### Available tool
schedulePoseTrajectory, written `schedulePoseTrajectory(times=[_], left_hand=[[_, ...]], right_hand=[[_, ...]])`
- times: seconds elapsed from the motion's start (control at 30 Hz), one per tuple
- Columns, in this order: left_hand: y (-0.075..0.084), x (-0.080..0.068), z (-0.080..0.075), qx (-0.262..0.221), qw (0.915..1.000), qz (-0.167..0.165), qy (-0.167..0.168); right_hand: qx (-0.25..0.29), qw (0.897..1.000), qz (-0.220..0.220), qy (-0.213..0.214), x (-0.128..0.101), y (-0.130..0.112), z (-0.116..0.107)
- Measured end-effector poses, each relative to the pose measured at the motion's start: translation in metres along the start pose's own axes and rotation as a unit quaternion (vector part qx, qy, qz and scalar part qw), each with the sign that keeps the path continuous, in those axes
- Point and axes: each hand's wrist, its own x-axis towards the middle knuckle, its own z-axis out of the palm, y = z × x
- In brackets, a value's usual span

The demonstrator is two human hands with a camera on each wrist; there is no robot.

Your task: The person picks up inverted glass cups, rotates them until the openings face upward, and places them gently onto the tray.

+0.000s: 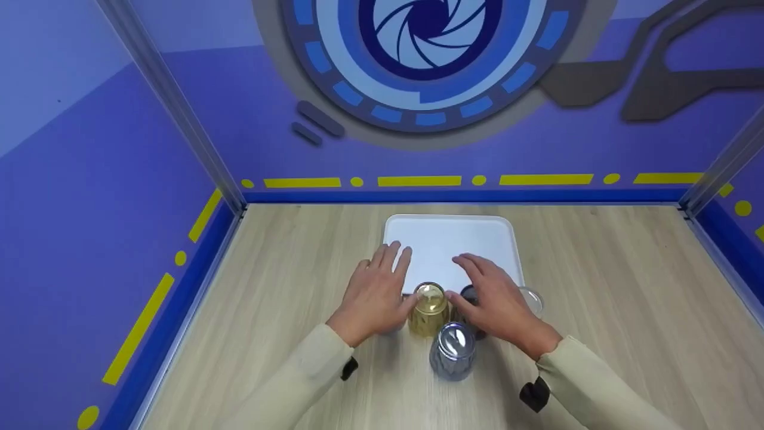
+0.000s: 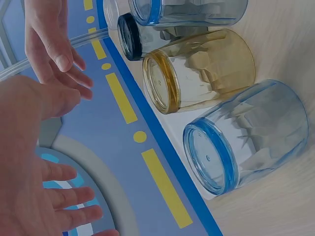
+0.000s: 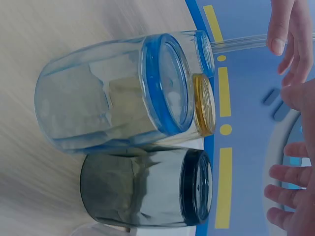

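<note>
My left hand (image 1: 377, 292) hovers with fingers spread and nothing in its grasp. Below it, mostly hidden in the head view, is a blue-tinted glass (image 2: 266, 132), upside down. An inverted amber glass (image 1: 428, 319) stands between my two hands. Nearer to me is another upturned blue-tinted glass (image 1: 452, 358). My right hand (image 1: 500, 298), also with fingers extended, is over a dark grey glass (image 3: 142, 189) that it partly covers in the head view. Right of that hand shows a clear glass (image 1: 532, 301).
A white tray (image 1: 441, 230) lies on the wooden table (image 1: 298, 257) behind the glasses. Printed blue-purple panels (image 1: 418, 161) with yellow dashes wall the table in at the back and both sides.
</note>
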Motion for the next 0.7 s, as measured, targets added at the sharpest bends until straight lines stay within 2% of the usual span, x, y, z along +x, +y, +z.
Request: schedulePoseTrajectory(times=[0.5, 0.7], left_hand=[[-0.005, -0.006, 0.003, -0.013, 0.9998, -0.012, -0.003], [-0.008, -0.008, 0.005, -0.011, 0.9998, -0.017, -0.007]], right_hand=[[0.012, 1.000, 0.005, -0.025, 0.003, -0.013, 0.012], [0.004, 1.000, -0.013, -0.019, 0.004, -0.017, 0.018]])
